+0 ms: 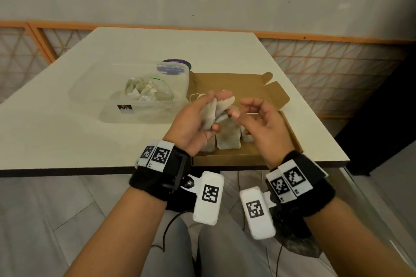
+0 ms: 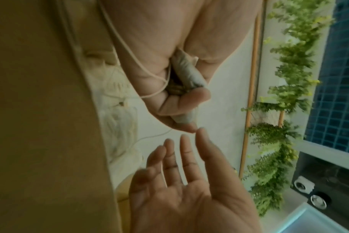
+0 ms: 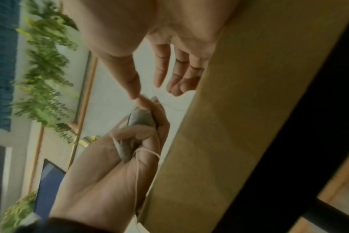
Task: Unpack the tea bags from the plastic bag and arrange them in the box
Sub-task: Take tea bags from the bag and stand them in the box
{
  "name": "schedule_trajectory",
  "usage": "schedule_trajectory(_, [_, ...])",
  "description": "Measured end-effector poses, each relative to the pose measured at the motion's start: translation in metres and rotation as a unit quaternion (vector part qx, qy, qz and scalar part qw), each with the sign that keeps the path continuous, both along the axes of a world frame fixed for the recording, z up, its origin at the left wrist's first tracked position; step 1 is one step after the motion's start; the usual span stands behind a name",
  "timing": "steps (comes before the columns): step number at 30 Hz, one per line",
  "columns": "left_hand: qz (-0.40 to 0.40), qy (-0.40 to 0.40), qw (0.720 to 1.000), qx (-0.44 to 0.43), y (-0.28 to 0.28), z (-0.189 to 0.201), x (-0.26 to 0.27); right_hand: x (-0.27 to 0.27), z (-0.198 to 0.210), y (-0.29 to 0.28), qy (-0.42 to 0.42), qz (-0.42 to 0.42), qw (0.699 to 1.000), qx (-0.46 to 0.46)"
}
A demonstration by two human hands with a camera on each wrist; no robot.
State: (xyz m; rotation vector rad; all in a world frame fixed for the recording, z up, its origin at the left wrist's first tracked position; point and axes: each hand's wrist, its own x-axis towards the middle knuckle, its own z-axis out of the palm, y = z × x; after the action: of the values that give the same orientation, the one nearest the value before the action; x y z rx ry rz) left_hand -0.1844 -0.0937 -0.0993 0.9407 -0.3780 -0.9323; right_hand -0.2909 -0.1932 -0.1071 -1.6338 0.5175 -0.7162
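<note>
So the left hand [image 1: 198,128] is bunched around a small clump of tea bags [image 1: 213,112], fingers and thumb curled round them, just above the open cardboard box [image 1: 254,153] at the near edge of the table [image 1: 67,132]. The right hand [image 1: 261,123] sits right beside it with loose, spread fingers, holding nothing, its thumb tip just about meeting the left fingertips in the wrist views. A few tea bags in the box [image 1: 227,141] already lie flat side by side, and more are left in the plastic bag [image 1: 148,91], which sits inside a clear tub [image 1: 108,101] to the left of the box. These things look featherlight, soft and crumply (thin paper, so I'd guess easy to tear if yanked), and the strings [image 2: 118,39] trail over the left palm and look ready to tangle. I'd pinch one bag by a top corner or edge, not the string, and peel it off the clump gently.
</note>
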Motion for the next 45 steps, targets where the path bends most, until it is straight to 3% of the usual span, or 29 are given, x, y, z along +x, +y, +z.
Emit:
schedule_trajectory(4, [0.017, 0.020, 1.000, -0.004, -0.006, -0.003, -0.001, 0.008, 0.003, 0.009, -0.037, 0.055, 0.997, -0.031])
schedule_trajectory(9, [0.029, -0.001, 0.999, 0.021, -0.011, -0.004, -0.006, 0.023, -0.008, 0.012, 0.021, 0.038, 0.994, -0.105])
schedule_trajectory(16, [0.000, -0.010, 1.000, 0.013, -0.012, -0.003, -0.003, 0.023, -0.008, 0.003, -0.024, 0.048, 0.998, 0.029])
schedule_trajectory(20, [-0.016, -0.025, 0.999, 0.018, -0.012, -0.005, -0.001, 0.026, -0.011, 0.002, 0.018, 0.057, 0.998, -0.006])
schedule_trajectory(25, [-0.037, -0.006, 0.999, 0.003, -0.011, -0.007, 0.001, 0.026, -0.011, -0.001, 0.014, 0.049, 0.998, 0.048])
schedule_trajectory(30, [-0.006, -0.005, 1.000, -0.017, -0.011, -0.012, 0.005, 0.021, -0.009, -0.002, -0.058, 0.029, 0.991, 0.113])
schedule_trajectory(36, [0.045, -0.059, 0.997, -0.026, -0.012, -0.014, 0.004, 0.018, -0.008, -0.015, -0.176, 0.014, 0.943, 0.283])
schedule_trajectory(45, [0.076, -0.085, 0.993, 0.001, -0.015, -0.016, 0.001, 0.020, -0.009, -0.007, -0.134, 0.071, 0.965, 0.216])
